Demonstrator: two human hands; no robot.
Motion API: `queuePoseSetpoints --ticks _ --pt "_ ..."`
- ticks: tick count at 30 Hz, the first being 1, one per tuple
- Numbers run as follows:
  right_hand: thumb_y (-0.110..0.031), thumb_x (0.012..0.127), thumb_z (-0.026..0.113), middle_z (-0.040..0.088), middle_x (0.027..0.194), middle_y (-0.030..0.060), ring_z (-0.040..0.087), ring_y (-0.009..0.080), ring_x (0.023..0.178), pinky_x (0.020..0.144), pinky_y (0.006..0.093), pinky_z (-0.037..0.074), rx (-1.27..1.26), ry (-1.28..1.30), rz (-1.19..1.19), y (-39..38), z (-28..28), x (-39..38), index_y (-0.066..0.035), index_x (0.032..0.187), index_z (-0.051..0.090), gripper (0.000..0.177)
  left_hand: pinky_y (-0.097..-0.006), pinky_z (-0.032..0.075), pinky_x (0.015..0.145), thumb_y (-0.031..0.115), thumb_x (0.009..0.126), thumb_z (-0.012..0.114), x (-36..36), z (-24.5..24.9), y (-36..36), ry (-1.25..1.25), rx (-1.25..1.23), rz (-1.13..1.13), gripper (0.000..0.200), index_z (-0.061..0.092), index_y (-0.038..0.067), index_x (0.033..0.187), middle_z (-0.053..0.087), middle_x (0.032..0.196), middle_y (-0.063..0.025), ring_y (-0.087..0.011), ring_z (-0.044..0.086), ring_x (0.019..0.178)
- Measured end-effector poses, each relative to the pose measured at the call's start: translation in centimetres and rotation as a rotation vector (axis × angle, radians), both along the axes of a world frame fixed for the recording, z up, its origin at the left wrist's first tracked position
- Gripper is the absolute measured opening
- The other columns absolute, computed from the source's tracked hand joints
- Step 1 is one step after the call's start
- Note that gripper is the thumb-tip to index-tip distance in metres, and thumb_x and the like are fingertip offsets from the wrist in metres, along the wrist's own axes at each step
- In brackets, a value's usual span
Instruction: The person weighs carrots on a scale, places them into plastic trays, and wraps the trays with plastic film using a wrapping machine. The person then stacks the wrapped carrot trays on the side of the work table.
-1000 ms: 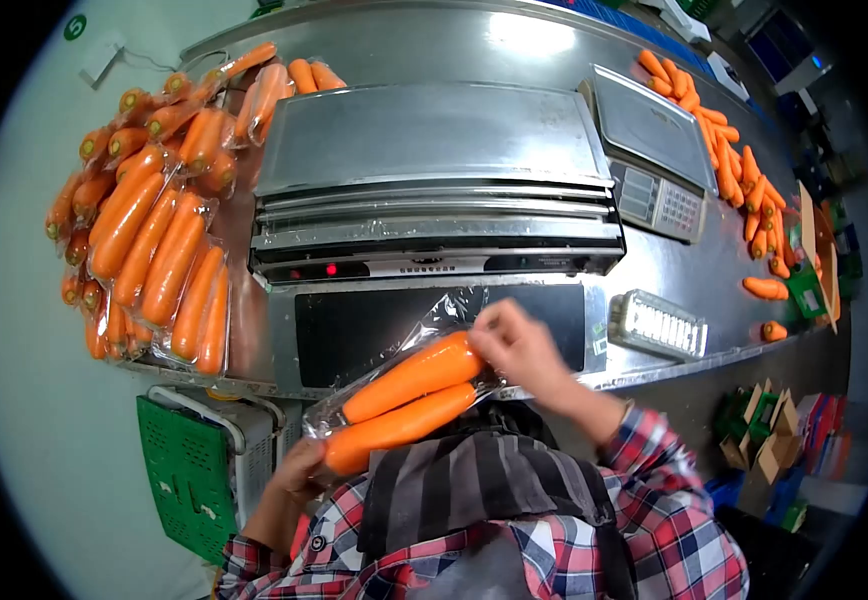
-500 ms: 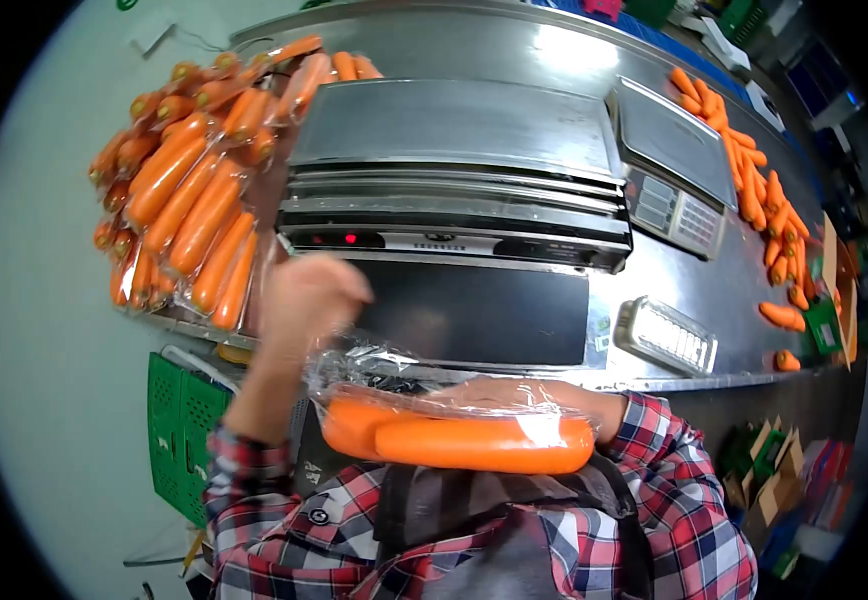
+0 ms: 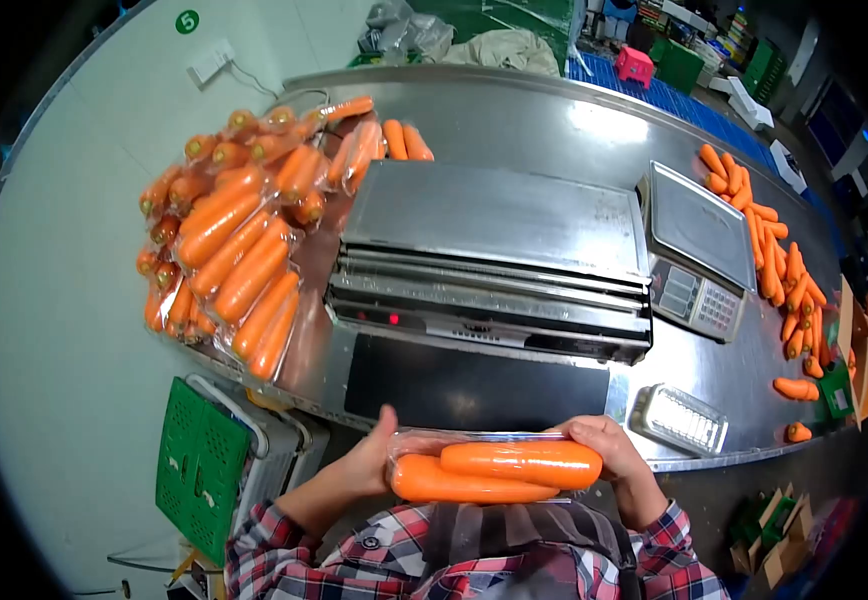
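Observation:
Two large orange carrots, wrapped together in clear film, make up a pack of carrots (image 3: 499,478) held level in front of my chest. My left hand (image 3: 369,462) is at the pack's left end, thumb raised and the other fingers partly hidden behind the film. At the opposite end my right hand (image 3: 609,452) grips the wrap, its thumb on the top edge. Just beyond the pack lies a black mat (image 3: 474,385) at the table's front. Behind that stands a film wrapping machine (image 3: 494,225) with a red light lit.
Wrapped carrot packs (image 3: 244,250) are heaped on the table's left. A scale (image 3: 699,250) stands right of the machine, with loose carrots (image 3: 779,260) farther right. A clear tray-like box (image 3: 682,420) sits near the front edge. A green crate (image 3: 204,465) is below left.
My left hand has come down from above the mat to the pack's left end. The film now lies closer around the carrots. My right hand has shifted to the right end, and the view has tilted up.

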State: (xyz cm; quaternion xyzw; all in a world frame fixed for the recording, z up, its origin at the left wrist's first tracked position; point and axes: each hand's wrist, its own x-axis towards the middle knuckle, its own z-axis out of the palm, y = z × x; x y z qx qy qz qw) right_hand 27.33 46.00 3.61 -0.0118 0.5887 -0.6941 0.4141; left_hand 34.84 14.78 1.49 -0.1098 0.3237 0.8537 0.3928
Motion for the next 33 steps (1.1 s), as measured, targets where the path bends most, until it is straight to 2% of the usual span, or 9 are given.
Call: queuePoseSetpoints --ticks 2,3,9,11,12,17,18,29,33 --pt "-0.030 0.090 0.053 0.068 0.086 0.0126 0.066 0.0170 0.075 0.071 0.0265 0.053 0.080 0.046 -0.034 -1.0 0.7 -0.2 0.005 0.096 0.066 0.038 -0.0315 0.041 0.095 0.036 0.098 0.038 -1.0 3.4 -1.4 0.764 -0.746 -0.179 0.048 0.056 -0.006 0.115 0.056 0.120 -0.0151 -0.0246 0.054 0.110" --pt "-0.030 0.090 0.053 0.068 0.084 0.0113 0.066 0.0168 0.074 0.071 0.0263 0.053 0.117 0.103 -0.027 -1.7 0.6 -0.3 0.005 0.094 0.066 0.038 -0.0289 0.046 0.086 0.030 0.097 0.041 -0.8 3.3 -0.8 0.173 -0.516 0.090 0.042 0.061 -0.005 0.106 0.061 0.108 -0.0140 -0.0212 0.059 0.098" --pt "-0.030 0.094 0.048 0.049 0.126 0.0188 0.051 0.0267 0.114 0.090 0.0378 0.046 -0.489 0.043 -0.124 -3.8 1.5 -2.7 0.000 0.132 0.038 0.050 -0.0319 0.050 0.077 0.028 0.092 0.048 -7.2 9.9 -6.5 0.505 -0.683 0.407 0.036 0.060 -0.006 0.101 0.064 0.096 -0.0132 -0.0194 0.062 0.084" --pt "-0.026 0.094 0.048 0.054 0.119 0.0206 0.057 0.0286 0.105 0.087 0.0381 0.048 -0.333 0.090 -0.109 -2.2 0.6 -3.4 0.001 0.129 0.041 0.044 -0.0343 0.050 0.080 0.045 0.094 0.043 -12.1 6.1 -11.6 0.495 -0.030 0.619 0.052 0.054 -0.004 0.110 0.062 0.100 -0.0125 -0.0207 0.061 0.088" --pt "-0.019 0.095 0.046 0.059 0.110 0.0210 0.061 0.0290 0.097 0.084 0.0375 0.049 -0.263 0.120 -0.162 -1.6 0.2 -3.3 0.002 0.125 0.044 0.037 -0.0352 0.050 0.082 0.048 0.093 0.042 -14.6 10.7 -9.0 0.328 -0.293 0.856 0.052 0.054 -0.002 0.106 0.061 0.098 -0.0112 -0.0216 0.061 0.088" --pt "-0.020 0.096 0.046 0.066 0.085 0.0126 0.064 0.0166 0.079 0.072 0.0260 0.051 0.219 0.176 -0.430 1.6 -0.8 -0.6 0.002 0.111 0.056 0.029 -0.0418 0.052 0.084 0.034 0.087 0.057 -28.6 4.9 -17.0 0.411 -0.309 1.158 0.045 0.049 0.004 0.119 0.058 0.111 -0.0094 -0.0266 0.058 0.102" --pt "-0.022 0.096 0.045 0.066 0.085 0.0098 0.064 0.0158 0.079 0.072 0.0259 0.051 0.336 0.239 -0.448 2.7 -2.0 0.3 0.001 0.113 0.055 0.030 -0.0416 0.046 0.089 0.041 0.086 0.053 -30.5 5.8 -16.3 0.283 -0.508 1.130 0.059 0.041 0.005 0.131 0.049 0.126 -0.0136 -0.0267 0.051 0.112" --pt "-0.005 0.082 0.047 0.054 0.119 0.0164 0.049 0.0321 0.113 0.096 0.0414 0.038 1.667 0.801 -0.345 15.4 -10.0 5.7 -0.001 0.114 0.054 0.033 -0.0400 0.044 0.090 0.041 0.091 0.041 -41.4 -3.7 -28.4 0.268 -0.920 0.980 0.055 0.040 0.002 0.131 0.053 0.117 -0.0145 -0.0268 0.053 0.106" --pt "-0.010 0.075 0.053 0.055 0.105 0.0126 0.053 0.0284 0.099 0.087 0.0393 0.042 1.663 0.686 -0.058 20.2 -12.4 5.7 -0.005 0.108 0.056 0.033 -0.0394 0.044 0.091 0.041 0.093 0.037 -39.0 -5.3 -31.6 0.249 -0.955 1.036 0.055 0.039 0.001 0.130 0.055 0.113 -0.0148 -0.0268 0.054 0.104"
